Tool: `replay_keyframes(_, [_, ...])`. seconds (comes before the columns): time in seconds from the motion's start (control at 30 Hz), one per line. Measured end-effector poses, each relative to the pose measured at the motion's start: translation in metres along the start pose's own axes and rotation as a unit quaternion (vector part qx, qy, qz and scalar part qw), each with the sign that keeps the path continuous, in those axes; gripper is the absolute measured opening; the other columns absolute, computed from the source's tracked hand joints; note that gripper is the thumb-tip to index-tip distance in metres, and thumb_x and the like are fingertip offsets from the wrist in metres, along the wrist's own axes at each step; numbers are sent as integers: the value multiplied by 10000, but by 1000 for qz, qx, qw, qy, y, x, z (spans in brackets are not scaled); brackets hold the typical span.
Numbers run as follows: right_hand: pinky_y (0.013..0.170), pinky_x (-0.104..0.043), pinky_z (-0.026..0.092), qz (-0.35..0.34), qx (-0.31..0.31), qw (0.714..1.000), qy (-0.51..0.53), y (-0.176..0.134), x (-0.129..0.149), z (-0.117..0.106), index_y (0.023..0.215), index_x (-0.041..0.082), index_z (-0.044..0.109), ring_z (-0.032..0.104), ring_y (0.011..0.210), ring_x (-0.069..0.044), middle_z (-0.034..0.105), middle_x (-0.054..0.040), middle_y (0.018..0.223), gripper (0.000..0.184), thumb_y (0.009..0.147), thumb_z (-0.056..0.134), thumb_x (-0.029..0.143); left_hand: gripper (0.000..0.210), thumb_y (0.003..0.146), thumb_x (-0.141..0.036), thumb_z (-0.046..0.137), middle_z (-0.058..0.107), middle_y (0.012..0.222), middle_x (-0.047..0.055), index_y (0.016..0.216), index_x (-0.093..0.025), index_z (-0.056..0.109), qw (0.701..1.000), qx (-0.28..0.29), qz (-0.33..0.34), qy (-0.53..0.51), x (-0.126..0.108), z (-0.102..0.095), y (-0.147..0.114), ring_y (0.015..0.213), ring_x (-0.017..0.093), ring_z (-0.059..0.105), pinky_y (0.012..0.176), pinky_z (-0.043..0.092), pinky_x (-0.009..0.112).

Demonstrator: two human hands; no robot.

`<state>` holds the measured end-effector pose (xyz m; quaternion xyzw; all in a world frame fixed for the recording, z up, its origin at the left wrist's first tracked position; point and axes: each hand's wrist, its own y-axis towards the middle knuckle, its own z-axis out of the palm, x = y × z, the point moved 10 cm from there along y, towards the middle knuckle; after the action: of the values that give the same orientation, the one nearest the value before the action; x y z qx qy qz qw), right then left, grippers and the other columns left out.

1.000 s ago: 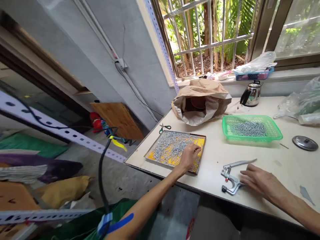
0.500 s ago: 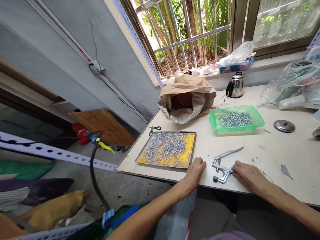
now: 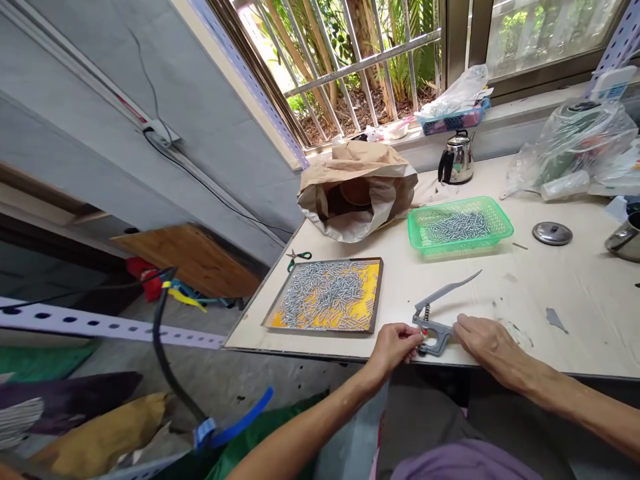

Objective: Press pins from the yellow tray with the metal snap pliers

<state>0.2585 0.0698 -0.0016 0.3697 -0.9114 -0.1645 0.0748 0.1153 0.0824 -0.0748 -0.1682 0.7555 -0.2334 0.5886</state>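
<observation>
My right hand (image 3: 483, 341) is closed round one handle of grey snap-fastener pliers (image 3: 440, 327), close to the table's front edge. Their other handle sticks up at a slant, with a spring near the pivot. At the red-marked jaw, my left hand (image 3: 397, 345) has thumb and fingers pinched together; what is between them is too small to make out. Left of that hand lies a shallow tray (image 3: 379, 293) with a yellow bottom, covered in many small silvery metal pieces. Similar pieces fill part of a green plastic basket (image 3: 460, 248) farther back.
Green-handled scissors (image 3: 300, 255) lie behind the tray. An open brown paper bag (image 3: 357, 187) stands near the window. Behind the basket is a metal kettle (image 3: 457, 160), and a round metal lid (image 3: 552, 233) lies to its right. Plastic bags (image 3: 570, 153) occupy the back right.
My left hand has moved right, from the tray's corner to the pliers' jaw, and now pinches there. The pliers have turned slightly in my right hand. The whole view has shifted a little.
</observation>
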Motion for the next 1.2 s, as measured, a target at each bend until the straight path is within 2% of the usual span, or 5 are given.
replay_keyframes(0.13, [542,-317,256,-6,-8,1000,-12,1,1,2,721,215,470,450,570,-158,485,-6,674,279,817,363,-24,172,680,-251,717,516,417,-65,671,-108,621,1000,-2,-13,23,-1,1,0,362,53,443,374,328,161])
replay_keyframes(0.3, [520,-302,261,-15,-4,1000,-6,5,1,-2,706,212,466,437,542,-149,476,4,650,277,794,375,-34,193,715,-260,690,534,402,-56,631,-110,601,996,51,-53,57,0,9,0,338,53,464,396,375,161])
replay_keyframes(0.77, [514,-275,272,9,225,972,61,10,-6,20,764,192,526,516,628,-146,554,-21,759,188,851,426,59,224,637,-273,762,585,428,-20,644,-102,618,983,109,-129,69,14,16,0,434,102,593,478,471,184])
replay_keyframes(1.07, [677,-300,421,-2,237,964,122,12,-17,20,925,205,618,577,834,-200,613,-69,932,126,878,523,274,216,663,-249,746,561,385,-22,597,-119,585,972,122,-166,114,12,17,-1,389,98,557,469,470,194])
replay_keyframes(1.2, [924,-496,383,-3,173,981,92,20,-38,16,1274,195,508,403,1238,-368,466,-185,1351,672,726,656,555,212,680,-238,731,554,374,-29,593,-122,577,972,119,-167,118,13,17,0,353,84,527,447,453,184])
